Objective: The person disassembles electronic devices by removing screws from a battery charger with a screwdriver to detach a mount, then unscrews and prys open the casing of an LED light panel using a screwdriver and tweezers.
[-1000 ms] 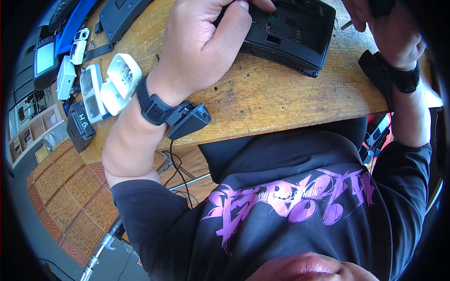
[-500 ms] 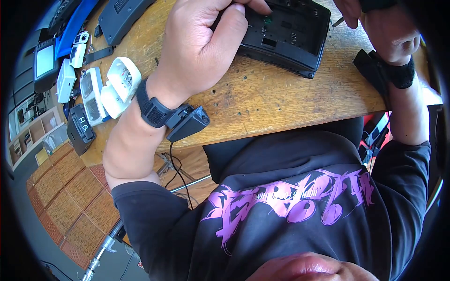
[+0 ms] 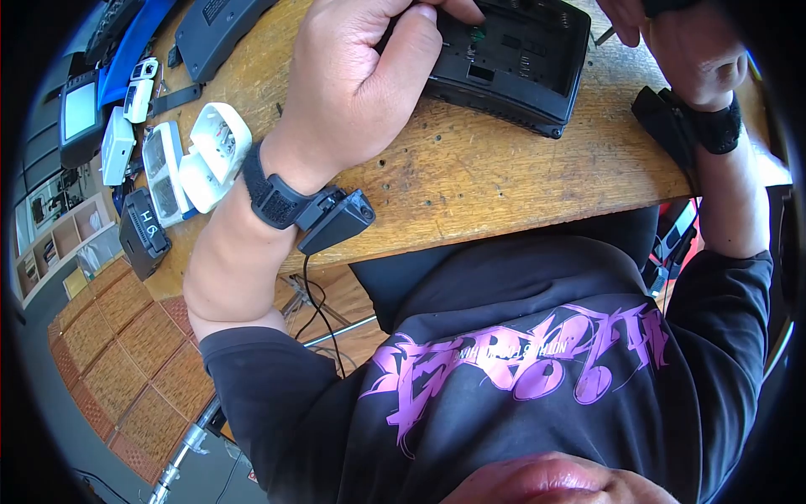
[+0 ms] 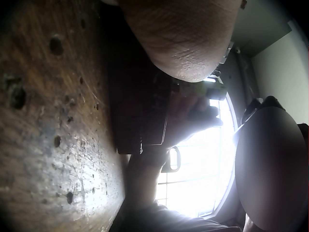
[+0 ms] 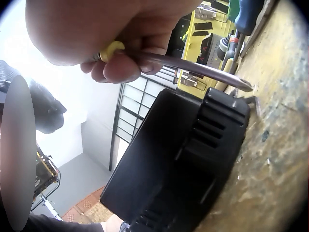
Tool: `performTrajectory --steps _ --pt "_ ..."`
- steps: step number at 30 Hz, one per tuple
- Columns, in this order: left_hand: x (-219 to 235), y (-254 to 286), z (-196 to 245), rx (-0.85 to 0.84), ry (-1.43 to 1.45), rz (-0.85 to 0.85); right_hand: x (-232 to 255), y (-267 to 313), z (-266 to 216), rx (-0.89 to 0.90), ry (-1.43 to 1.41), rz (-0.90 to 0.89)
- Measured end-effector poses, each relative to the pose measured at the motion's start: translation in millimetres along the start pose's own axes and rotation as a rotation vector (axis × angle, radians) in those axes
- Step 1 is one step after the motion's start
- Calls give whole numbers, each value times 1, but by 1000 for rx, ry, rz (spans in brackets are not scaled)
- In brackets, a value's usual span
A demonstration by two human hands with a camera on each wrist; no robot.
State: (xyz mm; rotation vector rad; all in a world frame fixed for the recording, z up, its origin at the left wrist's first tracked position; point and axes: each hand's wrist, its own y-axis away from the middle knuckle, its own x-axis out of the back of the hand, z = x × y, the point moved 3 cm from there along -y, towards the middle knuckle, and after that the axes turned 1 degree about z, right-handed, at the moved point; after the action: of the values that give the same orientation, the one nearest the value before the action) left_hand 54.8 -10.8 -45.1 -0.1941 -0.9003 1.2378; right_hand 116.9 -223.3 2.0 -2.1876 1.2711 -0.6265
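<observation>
In the head view, a black plastic housing [image 3: 525, 88] with coil springs and a small green part [image 3: 478, 34] lies on the wooden table. My left hand [image 3: 361, 84] grips its left side, the thumb bent at the edge and one fingertip reaching over the inside; its other fingers are hidden. My right hand [image 3: 693, 63], to the right of the housing, holds a screwdriver [image 5: 193, 65] with a yellow handle. In the right wrist view, its metal shaft slants past the housing's slotted corner [image 5: 217, 116], the tip right at the tabletop.
White open containers [image 3: 220, 139], a device with a screen [image 3: 81, 113] and a dark grey case [image 3: 220, 34] lie on the left. A yellow toolbox [image 5: 200, 48] and hand tools [image 5: 248, 17] are beyond the housing. The table's front edge [image 3: 470, 235] runs close to the body.
The housing has shifted slightly left along with my left hand. My right hand has moved a little left too and still holds the screwdriver. The last half second shows almost no motion.
</observation>
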Motion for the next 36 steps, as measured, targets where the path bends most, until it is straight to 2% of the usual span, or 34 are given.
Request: performTrajectory --steps 4,6,7,9,11,13,14,15,17,19,21,23,25,27,28,29,31,32,33,35,36 --pt "2 -3 16 37 -20 -7 -5 -3 -3 -7 -41 2" --pt "3 -5 23 61 -41 -11 -14 -9 -18 140 140 -51" --pt "4 -5 23 96 -49 -17 -13 -11 -17 150 141 -52" --pt "4 -5 20 118 -59 -22 -5 -11 -7 45 47 2" --pt "4 -5 16 99 -59 59 3 -12 -3 72 90 5" --pt "5 -3 18 127 -81 69 13 -13 13 0 -16 66" --pt "6 -1 17 127 -116 89 10 -12 9 -95 12 123" --pt "7 -1 17 127 -151 108 12 -15 13 -93 31 127" --pt "9 0 19 180 -199 103 14 -17 12 -277 -194 157" --pt "9 0 22 139 -394 125 16 -19 15 -335 -238 185" --pt "11 0 20 141 -403 187 17 -20 27 -391 -282 208" --pt "16 7 7 105 -462 200 19 -17 40 -199 -100 172" --pt "17 7 3 84 -467 231 21 -19 41 -242 -171 146" --pt "16 7 1 61 -475 260 20 -17 38 -290 -42 84" --pt "17 7 2 74 -490 261 19 -21 41 -198 23 73" --pt "17 6 3 86 -505 263 19 -21 42 -246 -17 50" --pt "18 5 6 97 -516 263 20 -21 27 -320 146 -7" --pt "18 5 11 122 -520 240 17 -20 27 -407 137 34" --pt "19 3 15 147 -526 217 17 -19 30 -399 -1 16" --pt "20 1 17 141 -530 226 19 -18 26 -460 152 -32" --pt "20 1 18 154 -522 222 17 -19 23 -365 116 -43"
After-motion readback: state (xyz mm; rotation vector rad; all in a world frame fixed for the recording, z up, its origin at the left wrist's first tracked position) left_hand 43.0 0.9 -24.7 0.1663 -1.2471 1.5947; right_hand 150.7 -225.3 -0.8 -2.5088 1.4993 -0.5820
